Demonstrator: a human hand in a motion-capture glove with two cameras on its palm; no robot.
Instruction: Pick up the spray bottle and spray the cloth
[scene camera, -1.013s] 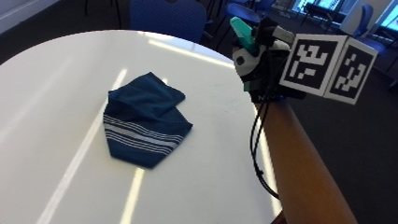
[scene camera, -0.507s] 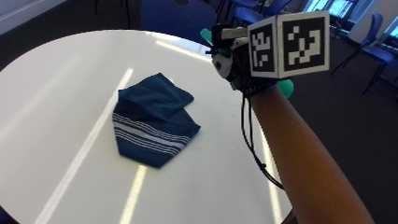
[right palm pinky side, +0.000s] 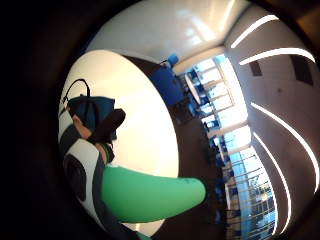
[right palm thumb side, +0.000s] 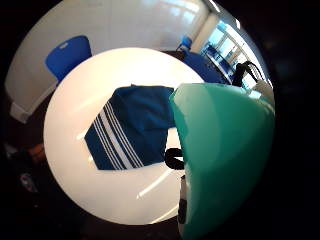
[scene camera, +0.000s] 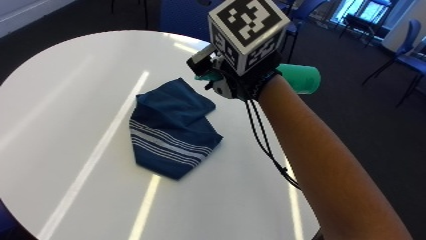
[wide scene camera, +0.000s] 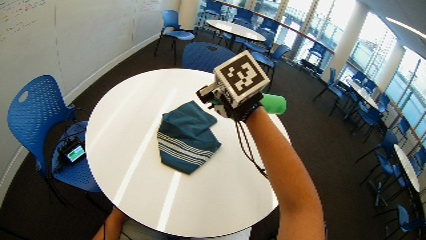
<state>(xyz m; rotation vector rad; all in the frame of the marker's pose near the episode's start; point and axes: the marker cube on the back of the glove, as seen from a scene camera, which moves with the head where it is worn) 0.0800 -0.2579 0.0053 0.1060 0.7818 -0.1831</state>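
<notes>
Spray bottle (scene camera: 298, 77): a green plastic body, smooth and rounded, held up in the air by the gloved right hand (scene camera: 236, 82) above the far right part of the round white worktop (scene camera: 73, 100). In the outside view only its green end shows past the wrist, at about 3 o'clock from the hand, with a bit more green peeking out at the front near the fingers. In both palm views the green body (right palm thumb side: 225, 155) lies right against the palm and fills much of the frame, and a finger curls over its upper part (right palm pinky side: 107, 127), so the hand is grasping the bottle. I cannot make out the nozzle or trigger.

Between the bottle and the cloth nothing stands on the worktop; the hand hangs just past the cloth's far right corner, lifted clear of it.

Around the worktop, a blue chair (wide scene camera: 40, 120) sits at 9 o'clock with a small device with a lit screen (wide scene camera: 72, 152) on its seat. Another blue chair (wide scene camera: 210, 55) is tucked in at 12 o'clock. Further off stand more round tables (wide scene camera: 239, 30) and blue chairs along a row of windows.

The cloth (scene camera: 174, 127) lies crumpled near the middle of the worktop, at about 7 o'clock from the hand. It is dark blue, folded over itself into a rough wedge, with a band of thin white stripes across its near end.
</notes>
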